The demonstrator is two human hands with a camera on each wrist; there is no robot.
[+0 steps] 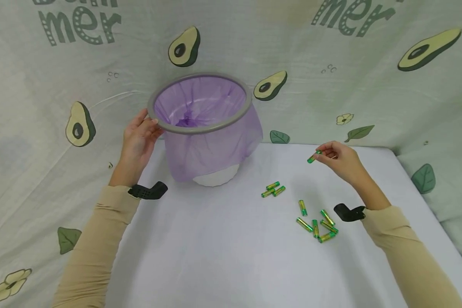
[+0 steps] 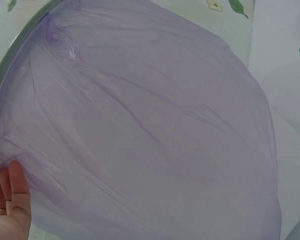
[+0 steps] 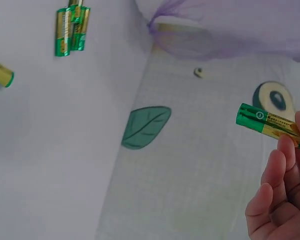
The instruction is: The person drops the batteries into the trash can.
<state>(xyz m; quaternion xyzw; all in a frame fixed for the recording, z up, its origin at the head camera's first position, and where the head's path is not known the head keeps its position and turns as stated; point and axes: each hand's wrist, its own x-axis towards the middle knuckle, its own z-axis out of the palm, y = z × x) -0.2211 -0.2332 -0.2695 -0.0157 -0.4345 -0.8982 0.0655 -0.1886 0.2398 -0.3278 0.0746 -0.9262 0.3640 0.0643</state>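
Here, the right hand (image 1: pixel 340 161) pinches a green-and-gold battery (image 1: pixel 312 158); the left hand's (image 1: pixel 137 139) fingers grip the purple-lined bin's (image 1: pixel 217 176) gray rim (image 1: pixel 204 129).

Soft, even light fills the head view, its source out of sight. Faint, soft-edged shadows lie on the white table (image 1: pixel 215 256) beside both sleeves (image 1: pixel 96 252). The left wrist view is dimmer and greyish, with small glints on the creased purple bag (image 2: pixel 155 125). The right wrist view is muted too; the held battery (image 3: pixel 265 123) looks fairly sharp.
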